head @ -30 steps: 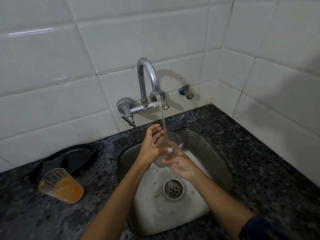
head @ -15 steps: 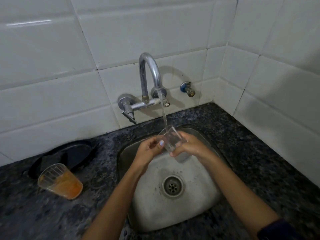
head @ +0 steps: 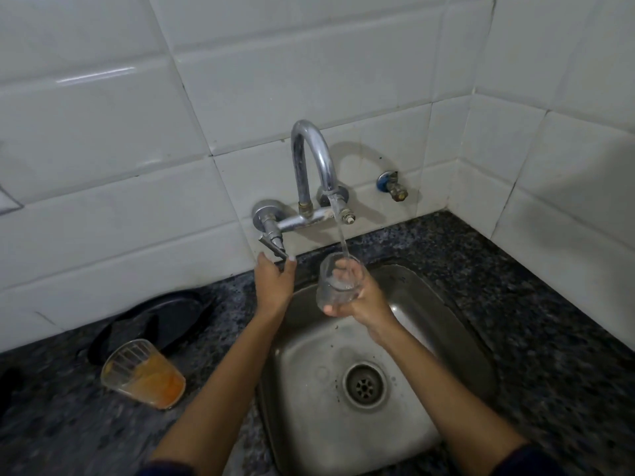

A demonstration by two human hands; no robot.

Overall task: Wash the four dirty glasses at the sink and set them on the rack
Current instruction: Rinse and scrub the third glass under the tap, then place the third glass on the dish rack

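Half a second back both hands were on the clear glass [head: 338, 285] under the tap; now the left hand [head: 275, 285] has let go and gone up to the tap lever [head: 273, 243], fingertips touching its lower end, though whether that grip is clenched on the lever or merely resting against it cannot be told from here. Her right hand [head: 364, 298] alone holds the glass, its grip wrapped round the far side with the thumb under the base, tilting it mouth-up toward the spout. Water [head: 342, 235] runs from the curved faucet [head: 314, 159] straight into the glass, above the back edge of the steel sink [head: 309, 389]. Over on the dark speckled desk [head: 515, 304], left of the sink, a second glass [head: 142, 372] stands with orange residue inside, well apart from the hands. Just behind it lies a black tray [head: 154, 317] against the white tiled wall [head: 103, 149].
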